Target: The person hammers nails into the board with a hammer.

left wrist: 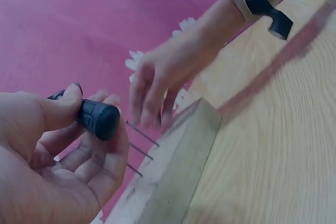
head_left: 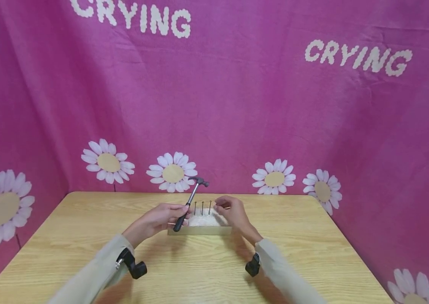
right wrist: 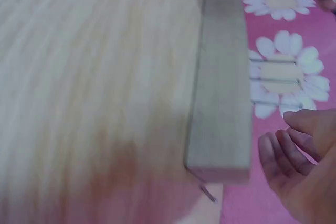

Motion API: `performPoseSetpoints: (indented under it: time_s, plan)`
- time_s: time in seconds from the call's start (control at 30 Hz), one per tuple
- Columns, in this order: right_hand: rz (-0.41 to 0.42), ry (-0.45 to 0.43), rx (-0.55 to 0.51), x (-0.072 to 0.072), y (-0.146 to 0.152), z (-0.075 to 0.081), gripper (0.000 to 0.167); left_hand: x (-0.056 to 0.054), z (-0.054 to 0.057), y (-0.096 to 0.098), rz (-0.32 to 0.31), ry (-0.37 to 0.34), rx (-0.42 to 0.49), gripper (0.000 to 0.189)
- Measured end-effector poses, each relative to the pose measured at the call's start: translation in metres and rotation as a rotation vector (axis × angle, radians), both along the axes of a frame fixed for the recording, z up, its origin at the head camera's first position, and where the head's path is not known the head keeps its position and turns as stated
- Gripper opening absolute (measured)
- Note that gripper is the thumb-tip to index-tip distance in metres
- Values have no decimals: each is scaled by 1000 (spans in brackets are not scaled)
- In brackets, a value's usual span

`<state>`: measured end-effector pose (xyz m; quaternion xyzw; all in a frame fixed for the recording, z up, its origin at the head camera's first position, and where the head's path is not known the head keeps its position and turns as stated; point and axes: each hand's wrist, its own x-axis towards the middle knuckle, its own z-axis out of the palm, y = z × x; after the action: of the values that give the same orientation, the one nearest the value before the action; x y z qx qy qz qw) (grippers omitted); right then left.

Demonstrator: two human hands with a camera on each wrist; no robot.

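Observation:
A claw hammer (head_left: 192, 196) with a black grip is held by my left hand (head_left: 165, 217), pinched between thumb and fingers, its head pointing up and away. The butt of its handle (left wrist: 100, 120) faces the left wrist camera. Three nails (head_left: 202, 208) stand upright in a row in a pale wooden block (head_left: 203, 230) on the table. My right hand (head_left: 234, 213) hovers over the block's right end, beside the rightmost nail, fingers loosely bent. In the right wrist view, nothing shows between the thumb and fingers of that right hand (right wrist: 307, 156).
A loose nail (right wrist: 208, 193) lies on the table just past one end of the block. The wooden table (head_left: 153, 270) runs back to a pink cloth (head_left: 233, 126) printed with daisies and lettering, which hangs behind it and at both sides.

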<state>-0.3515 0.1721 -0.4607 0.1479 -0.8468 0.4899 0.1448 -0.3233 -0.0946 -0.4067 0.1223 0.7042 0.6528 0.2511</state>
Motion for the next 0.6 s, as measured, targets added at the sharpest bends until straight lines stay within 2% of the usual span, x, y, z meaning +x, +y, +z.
performPoseSetpoints:
  time_s: [0.13,0.33,0.5,0.6]
  plan:
    - [-86,-49,11,-3,17,7,14,1,-4,-6,11,-14,14,43]
    - [-156,-112,70,-6,38,1,13,2,-11,-16,-37,-30,24,43]
    - [-205,-207,121,-9,40,-11,10,5,-15,-18,-16,6,-6,46]
    - [-250,-258,227,-13,35,-15,8,6,-15,-17,-9,57,-50,46]
